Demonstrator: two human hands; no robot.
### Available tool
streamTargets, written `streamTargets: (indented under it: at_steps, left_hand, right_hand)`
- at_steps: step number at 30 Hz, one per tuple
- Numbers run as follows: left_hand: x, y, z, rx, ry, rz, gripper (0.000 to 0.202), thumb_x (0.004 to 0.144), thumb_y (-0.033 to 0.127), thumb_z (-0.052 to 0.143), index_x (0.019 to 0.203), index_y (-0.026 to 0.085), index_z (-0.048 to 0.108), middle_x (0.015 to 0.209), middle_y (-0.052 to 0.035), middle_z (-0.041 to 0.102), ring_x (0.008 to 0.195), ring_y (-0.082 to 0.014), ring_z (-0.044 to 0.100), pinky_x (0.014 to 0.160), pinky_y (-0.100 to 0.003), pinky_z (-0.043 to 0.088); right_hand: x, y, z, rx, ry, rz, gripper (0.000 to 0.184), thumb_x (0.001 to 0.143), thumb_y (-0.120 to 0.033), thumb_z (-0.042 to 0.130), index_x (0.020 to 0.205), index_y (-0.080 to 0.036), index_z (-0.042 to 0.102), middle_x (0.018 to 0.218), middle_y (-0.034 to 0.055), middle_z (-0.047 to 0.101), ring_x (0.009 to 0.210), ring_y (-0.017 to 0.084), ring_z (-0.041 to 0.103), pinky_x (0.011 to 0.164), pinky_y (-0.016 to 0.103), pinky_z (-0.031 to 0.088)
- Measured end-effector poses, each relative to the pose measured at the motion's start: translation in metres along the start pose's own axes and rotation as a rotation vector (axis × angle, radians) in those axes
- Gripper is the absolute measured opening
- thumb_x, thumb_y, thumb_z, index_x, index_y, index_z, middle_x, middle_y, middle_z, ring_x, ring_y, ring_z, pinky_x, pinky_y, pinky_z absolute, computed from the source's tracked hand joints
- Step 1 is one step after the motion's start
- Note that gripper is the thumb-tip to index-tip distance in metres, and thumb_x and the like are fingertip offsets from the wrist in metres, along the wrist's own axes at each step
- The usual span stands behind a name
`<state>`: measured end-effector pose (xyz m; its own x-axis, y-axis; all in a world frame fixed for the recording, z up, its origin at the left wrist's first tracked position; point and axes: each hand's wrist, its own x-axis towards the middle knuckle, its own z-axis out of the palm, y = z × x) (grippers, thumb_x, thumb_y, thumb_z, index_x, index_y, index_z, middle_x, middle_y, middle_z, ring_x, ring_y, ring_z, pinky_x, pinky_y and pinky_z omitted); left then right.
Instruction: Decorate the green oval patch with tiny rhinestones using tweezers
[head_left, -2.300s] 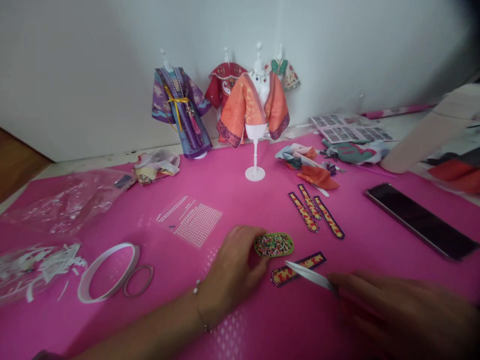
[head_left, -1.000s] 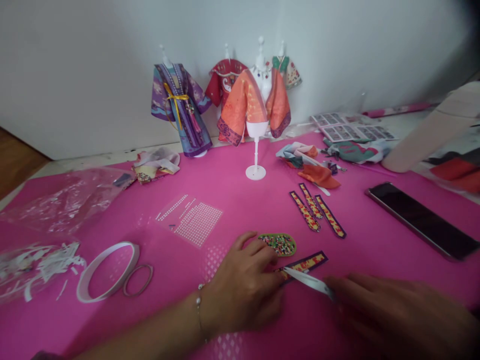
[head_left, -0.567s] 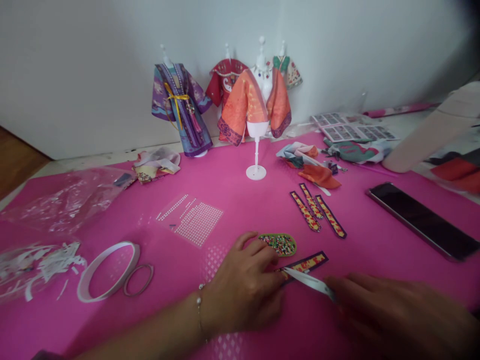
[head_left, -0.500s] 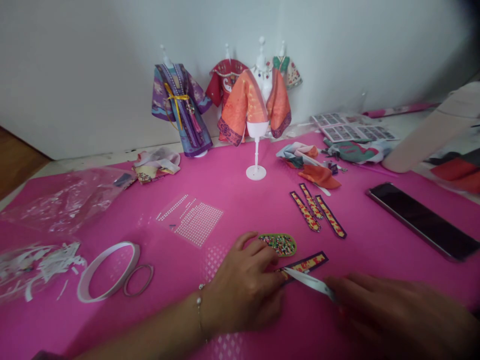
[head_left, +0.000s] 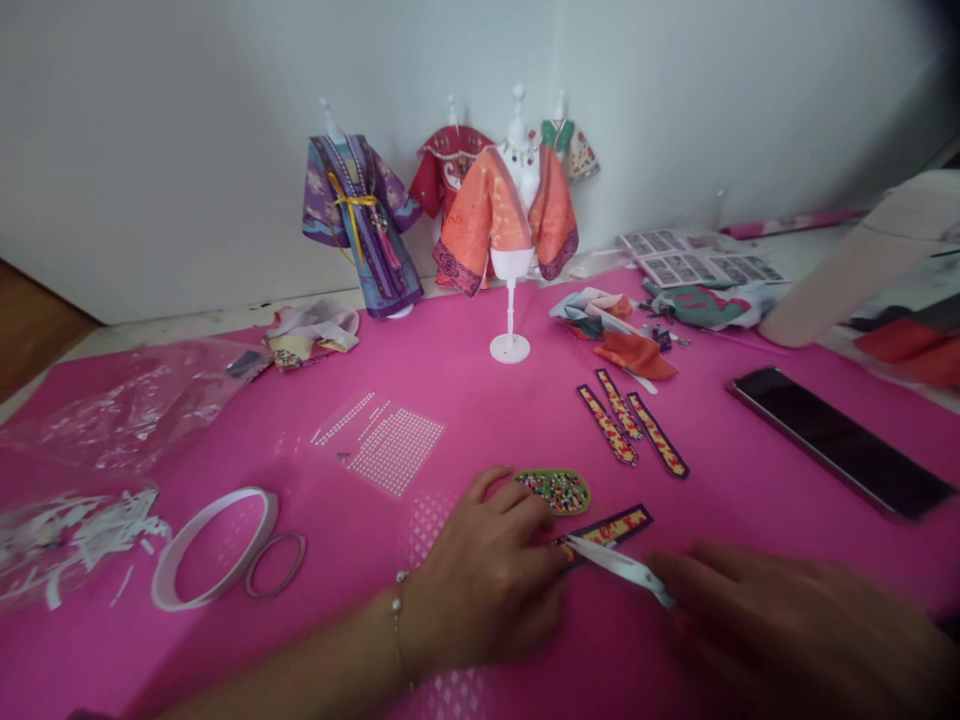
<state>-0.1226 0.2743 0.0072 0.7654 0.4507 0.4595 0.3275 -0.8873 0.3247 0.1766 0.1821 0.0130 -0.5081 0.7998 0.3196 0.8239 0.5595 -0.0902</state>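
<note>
My left hand (head_left: 484, 570), a beaded bracelet at its wrist, rests on the pink mat with its fingers curled. Its fingertips press on the left end of a dark-edged, yellow-and-red patterned strip (head_left: 619, 525) and hide that end. My right hand (head_left: 780, 620), blurred, grips small pointed scissors (head_left: 619, 565). Their pale blades look closed, with the tip at the strip near my left fingers; the handles are hidden. Just beyond my left fingers lies a green oval tray (head_left: 574, 492) of multicoloured beads. Several similar strips (head_left: 658, 435) lie farther back.
A doll stand in an orange robe (head_left: 510, 345) stands mid-back, other dressed doll stands behind. Right are a phone (head_left: 840, 440), fabric scraps (head_left: 634, 352) and a pale bottle (head_left: 847, 260). Left are a bead sheet (head_left: 397, 450), a white tape ring (head_left: 169, 570), a smaller ring (head_left: 298, 570) and plastic bags (head_left: 127, 400).
The view has shifted slightly. Both hands, the scissors and the strip hold nearly the same positions.
</note>
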Motion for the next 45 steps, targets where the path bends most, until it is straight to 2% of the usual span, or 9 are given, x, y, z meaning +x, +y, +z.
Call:
streamTargets:
  at_steps: [7,13,15,19,21,27,34,39,45]
  left_hand:
    - [0.001,0.0,0.001,-0.013,0.057,0.011,0.026,0.102,0.015,0.068,0.12,0.024,0.085,0.108,-0.0079,0.084,0.099,-0.0272,0.075,0.103,-0.049,0.061]
    - [0.002,-0.003,0.0,-0.032,0.138,-0.042,0.014,0.105,0.012,0.064,0.105,0.021,0.076,0.109,-0.009,0.084,0.095,-0.0257,0.077,0.096,-0.046,0.064]
    - [0.0,-0.007,0.002,0.003,0.167,-0.112,0.018,0.104,0.01,0.065,0.115,0.02,0.074,0.119,-0.012,0.085,0.105,-0.0285,0.079,0.095,-0.047,0.066]
    - [-0.004,-0.015,0.007,0.017,0.133,-0.213,0.041,0.101,0.009,0.068,0.14,0.022,0.068,0.142,-0.017,0.083,0.131,-0.0363,0.079,0.109,-0.057,0.067]
    - [-0.005,-0.017,0.01,-0.021,0.121,-0.232,0.04,0.103,0.009,0.068,0.141,0.022,0.066,0.14,-0.0155,0.084,0.129,-0.0349,0.08,0.109,-0.056,0.068]
    - [-0.004,-0.018,0.013,-0.098,0.135,-0.257,0.029,0.107,0.012,0.077,0.133,0.023,0.068,0.121,-0.0086,0.086,0.109,-0.0299,0.083,0.098,-0.049,0.069]
    - [-0.004,-0.012,0.013,-0.163,0.203,-0.225,0.031,0.109,0.017,0.077,0.136,0.023,0.065,0.121,-0.0093,0.085,0.108,-0.027,0.083,0.095,-0.042,0.072]
    - [0.0,-0.005,0.012,-0.174,0.246,-0.163,0.032,0.11,0.018,0.072,0.14,0.025,0.063,0.119,-0.0089,0.085,0.106,-0.0256,0.084,0.094,-0.041,0.073]
    - [0.0,-0.005,0.01,-0.163,0.231,-0.141,0.037,0.108,0.016,0.074,0.142,0.024,0.062,0.118,-0.0086,0.085,0.103,-0.0251,0.084,0.093,-0.039,0.074]
  right_hand:
    - [-0.006,0.004,-0.003,0.051,-0.017,-0.011,0.031,0.099,-0.01,0.052,0.117,-0.032,0.064,0.074,-0.0096,0.072,0.046,0.015,0.07,0.043,0.039,0.037]
    - [-0.022,0.01,-0.001,-0.028,-0.091,0.022,0.032,0.106,-0.018,0.055,0.131,-0.032,0.069,0.086,-0.0066,0.08,0.057,0.017,0.077,0.046,0.036,0.046]
    - [-0.025,0.012,0.0,-0.046,-0.099,0.029,0.036,0.106,-0.018,0.055,0.135,-0.032,0.07,0.093,-0.005,0.084,0.062,0.018,0.081,0.048,0.034,0.05]
    - [-0.026,0.014,0.002,-0.024,-0.072,0.05,0.039,0.102,-0.017,0.059,0.135,-0.033,0.072,0.093,-0.004,0.086,0.061,0.019,0.08,0.048,0.033,0.049]
    - [-0.023,0.013,0.002,-0.004,-0.058,0.042,0.038,0.101,-0.017,0.06,0.133,-0.033,0.072,0.088,-0.0051,0.084,0.058,0.018,0.078,0.047,0.033,0.046]
    - [-0.016,0.01,-0.001,-0.012,-0.009,0.001,0.032,0.101,-0.015,0.055,0.123,-0.032,0.072,0.078,-0.0074,0.078,0.05,0.016,0.073,0.043,0.033,0.043]
    - [-0.022,0.013,0.001,-0.06,-0.044,0.011,0.034,0.106,-0.018,0.055,0.132,-0.03,0.072,0.095,-0.0037,0.086,0.059,0.018,0.08,0.047,0.031,0.051]
    - [-0.021,0.013,-0.002,-0.033,-0.034,0.015,0.035,0.108,-0.018,0.053,0.134,-0.031,0.071,0.086,-0.007,0.081,0.052,0.016,0.076,0.043,0.032,0.049]
    - [-0.018,0.013,-0.007,-0.053,-0.01,-0.005,0.037,0.107,-0.015,0.051,0.136,-0.03,0.069,0.09,-0.0068,0.084,0.055,0.016,0.079,0.045,0.031,0.051]
